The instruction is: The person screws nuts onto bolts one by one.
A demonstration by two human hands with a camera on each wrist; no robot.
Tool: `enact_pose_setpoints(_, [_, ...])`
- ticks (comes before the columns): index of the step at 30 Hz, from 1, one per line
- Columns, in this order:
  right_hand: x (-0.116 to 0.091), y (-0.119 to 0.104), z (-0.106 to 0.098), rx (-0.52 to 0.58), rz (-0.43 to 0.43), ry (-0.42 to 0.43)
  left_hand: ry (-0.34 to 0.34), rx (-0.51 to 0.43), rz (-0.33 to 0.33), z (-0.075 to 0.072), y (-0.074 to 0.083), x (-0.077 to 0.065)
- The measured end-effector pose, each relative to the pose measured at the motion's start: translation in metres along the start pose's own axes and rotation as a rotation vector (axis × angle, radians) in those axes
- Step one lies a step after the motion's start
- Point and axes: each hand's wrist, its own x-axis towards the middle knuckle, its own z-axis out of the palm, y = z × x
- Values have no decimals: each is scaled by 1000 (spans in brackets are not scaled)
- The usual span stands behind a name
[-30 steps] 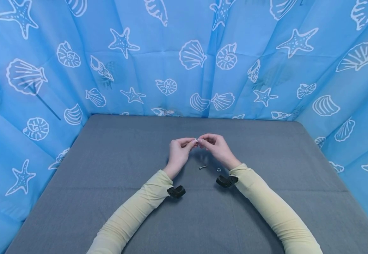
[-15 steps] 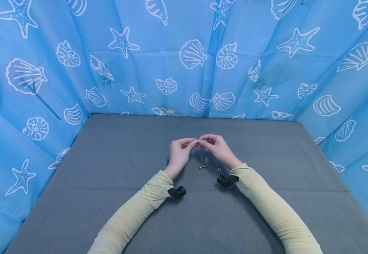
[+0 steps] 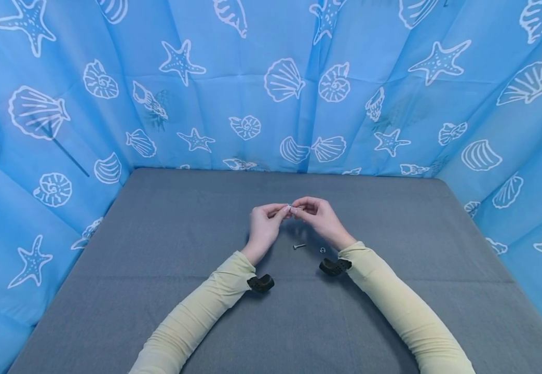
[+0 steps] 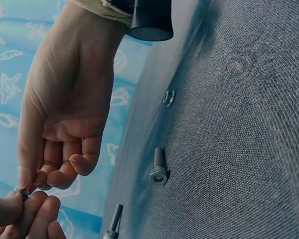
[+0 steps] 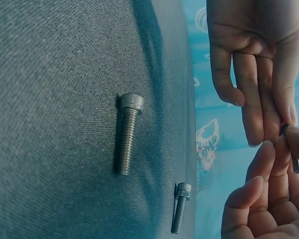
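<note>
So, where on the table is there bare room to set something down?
The grey table is bare from the left sleeve to the curtain, right of the right sleeve, and behind the left hand and right hand. It's crowded around the screw and nut; another screw shows in the right wrist view.

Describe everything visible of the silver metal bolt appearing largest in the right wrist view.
The silver metal bolt has a wide cylindrical head, ridged around its side, and a narrower, straight threaded shank. The left wrist view shows a dark recess in the head's end. It lies on its side on the grey woven cloth, head toward the person's left. Neither the left hand nor the right hand touches it.
</note>
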Motion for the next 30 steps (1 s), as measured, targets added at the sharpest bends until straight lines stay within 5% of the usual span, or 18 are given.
enact_pose_setpoints(15, [-6, -27, 2, -76, 16, -11, -2, 14, 12, 0, 0, 1])
enact_pose_setpoints(22, [1, -5, -3, -23, 50, -16, 4, 24, 29, 0, 1, 1])
enact_pose_setpoints(30, [2, 1, -9, -28, 114, -38, -6, -67, -44, -1, -2, 4])
